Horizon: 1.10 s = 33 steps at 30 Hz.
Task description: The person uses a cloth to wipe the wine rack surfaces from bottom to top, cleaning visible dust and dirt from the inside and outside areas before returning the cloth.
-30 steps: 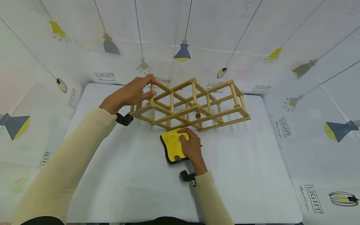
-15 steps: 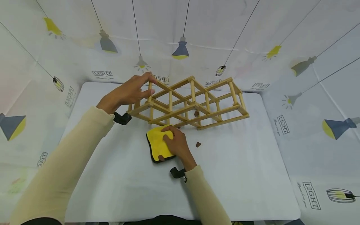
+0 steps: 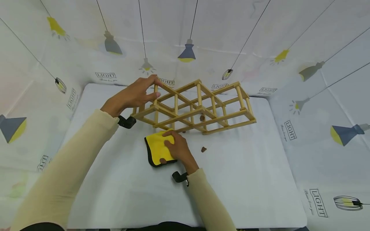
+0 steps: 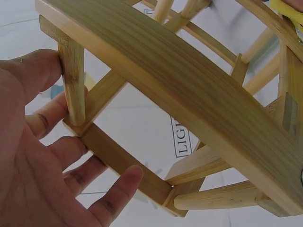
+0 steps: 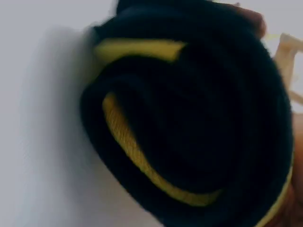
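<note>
A light wooden rack of crossed slats and posts stands toward the back of the table. My left hand holds its left end; in the left wrist view the thumb and fingers of that hand lie around a corner post of the rack. My right hand grips a folded yellow cloth with black edging, just in front of the rack. Up close, the right wrist view shows the cloth's dark folded layers, blurred, hiding most of the hand. A brown spot shows on the cloth's lower edge.
One small brown piece lies on the white table right of the cloth. Another brown piece shows among the rack's slats. Behind the table hangs a wall sheet printed with lamps.
The right hand has moved left with the cloth, uncovering the brown piece on the table. The left hand keeps its hold and the rack stays in place.
</note>
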Motion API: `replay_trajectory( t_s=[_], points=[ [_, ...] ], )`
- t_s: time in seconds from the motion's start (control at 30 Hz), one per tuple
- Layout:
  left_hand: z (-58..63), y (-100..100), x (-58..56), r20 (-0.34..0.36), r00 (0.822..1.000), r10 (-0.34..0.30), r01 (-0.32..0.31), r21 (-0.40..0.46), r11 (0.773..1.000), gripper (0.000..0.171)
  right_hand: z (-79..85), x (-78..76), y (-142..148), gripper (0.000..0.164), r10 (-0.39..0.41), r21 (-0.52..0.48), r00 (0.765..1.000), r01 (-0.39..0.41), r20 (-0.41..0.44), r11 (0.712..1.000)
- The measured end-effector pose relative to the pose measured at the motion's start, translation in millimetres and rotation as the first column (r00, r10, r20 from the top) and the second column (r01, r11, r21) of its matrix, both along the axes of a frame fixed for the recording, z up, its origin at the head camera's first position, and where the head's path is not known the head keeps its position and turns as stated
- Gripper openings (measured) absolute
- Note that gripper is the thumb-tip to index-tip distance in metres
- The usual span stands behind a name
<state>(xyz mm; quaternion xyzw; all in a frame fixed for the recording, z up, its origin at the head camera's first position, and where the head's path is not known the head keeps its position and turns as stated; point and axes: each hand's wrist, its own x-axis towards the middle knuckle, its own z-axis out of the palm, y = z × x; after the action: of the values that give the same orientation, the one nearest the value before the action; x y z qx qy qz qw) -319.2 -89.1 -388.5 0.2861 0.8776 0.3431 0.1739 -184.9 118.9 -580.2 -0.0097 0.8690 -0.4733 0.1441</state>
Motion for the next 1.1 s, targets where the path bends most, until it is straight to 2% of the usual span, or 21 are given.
replay_trajectory(
  t_s=[0.13,0.2,0.3,0.4,0.5,0.67,0.73,0.87,1.0,1.1],
  points=[
    [4.2,-2,-1.5,-0.004,1.0,0.02,-0.02,0.007,1.0,0.042,14.5,-3.6,-2,0.024,0.103,-0.093,0.991,-0.11,-0.082,0.989],
    [4.2,-2,-1.8,-0.003,1.0,0.024,-0.024,0.006,1.0,0.041,17.2,-6.5,-4,0.025,0.118,-0.102,0.988,-0.129,-0.101,0.986],
    [2.3,2,-1.2,0.007,1.0,0.015,-0.015,0.007,1.0,0.042,8.6,-6.0,0,0.023,0.047,-0.079,0.998,-0.051,-0.045,0.996],
    [1.0,6,-0.7,0.006,1.0,0.002,-0.003,0.014,1.0,0.042,-3.1,1.8,14,0.022,-0.023,-0.049,0.999,0.024,0.024,0.998],
    [1.7,7,-0.9,-0.001,1.0,0.001,-0.001,0.013,1.0,0.042,1.1,12.7,33,0.029,0.007,-0.124,0.999,-0.002,0.042,0.992],
    [2.5,4,-1.2,-0.009,1.0,0.019,-0.019,0.018,1.0,0.044,33.9,30.4,71,0.048,0.057,-0.319,0.997,-0.039,0.046,0.947],
    [1.4,3,0.3,-0.006,1.0,0.028,-0.028,0.027,0.999,0.045,48.3,36.5,87,0.052,0.048,-0.361,0.999,-0.036,0.024,0.932],
    [-3.9,3,4.6,0.002,0.998,0.056,-0.057,0.035,0.998,0.049,80.3,46.4,126,0.052,-0.028,-0.395,0.995,-0.011,-0.091,0.919],
    [-7.7,3,10.0,0.015,0.995,0.1,-0.1,0.027,0.995,0.053,112.3,49.3,163,0.051,-0.135,-0.362,0.963,0.043,-0.234,0.931],
    [-9.4,2,12.3,-0.001,0.993,0.119,-0.119,0.034,0.992,0.053,132.3,46.3,185,0.052,-0.222,-0.346,0.917,0.1,-0.332,0.933]
  ],
)
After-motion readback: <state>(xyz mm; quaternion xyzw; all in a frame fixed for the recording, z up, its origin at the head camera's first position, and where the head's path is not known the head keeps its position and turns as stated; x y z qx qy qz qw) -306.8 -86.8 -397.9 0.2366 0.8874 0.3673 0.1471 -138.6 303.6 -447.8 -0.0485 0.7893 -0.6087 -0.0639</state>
